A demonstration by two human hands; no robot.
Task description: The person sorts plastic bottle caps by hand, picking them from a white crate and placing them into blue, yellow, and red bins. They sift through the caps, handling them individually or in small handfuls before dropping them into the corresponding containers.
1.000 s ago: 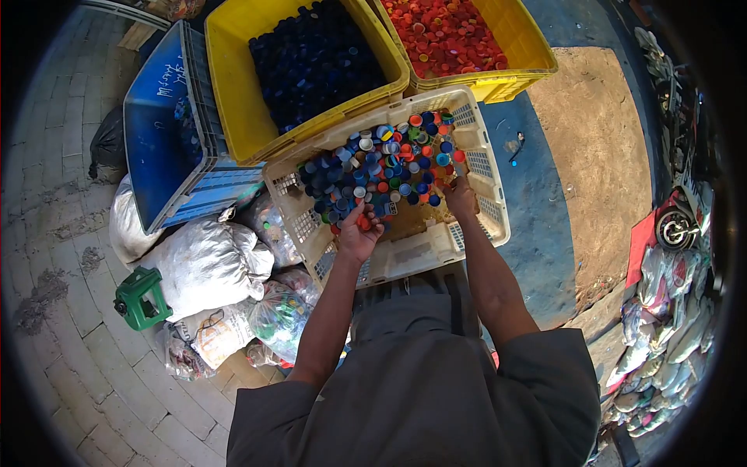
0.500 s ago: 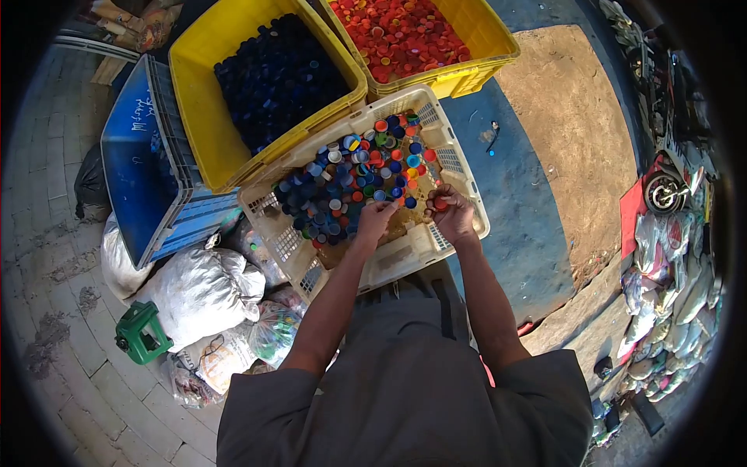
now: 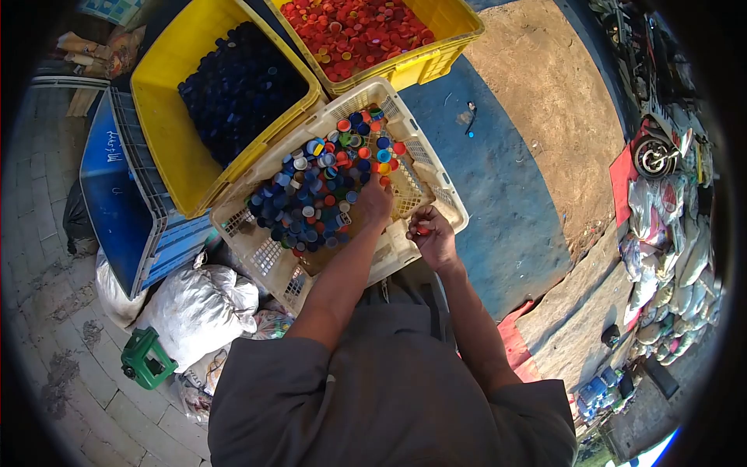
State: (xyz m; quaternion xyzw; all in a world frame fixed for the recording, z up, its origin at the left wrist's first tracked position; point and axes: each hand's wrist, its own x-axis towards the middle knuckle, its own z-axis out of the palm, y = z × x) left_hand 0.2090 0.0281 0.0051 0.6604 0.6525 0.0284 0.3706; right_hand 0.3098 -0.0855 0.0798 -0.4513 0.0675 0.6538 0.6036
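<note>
Loosely, mixed caps (image 3: pixel 315 189) lie in the white basket (image 3: pixel 421 150).

Small round multicoloured plastic caps (image 3: pixel 309 211) are lying heaped in an off-white rectangular plastic crate (image 3: pixel 424 150); a red plastic cap (image 3: pixel 422 230) is sitting in the right hand (image 3: pixel 434 240).

White handwriting (image 3: pixel 114 145), too small to read with certainty, on the blue crate (image 3: pixel 117 214).

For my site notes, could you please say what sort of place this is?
Probably a recycling yard: a pale crate holds mixed caps, a yellow bin holds mostly red caps, and a white sack lies nearby.
</note>
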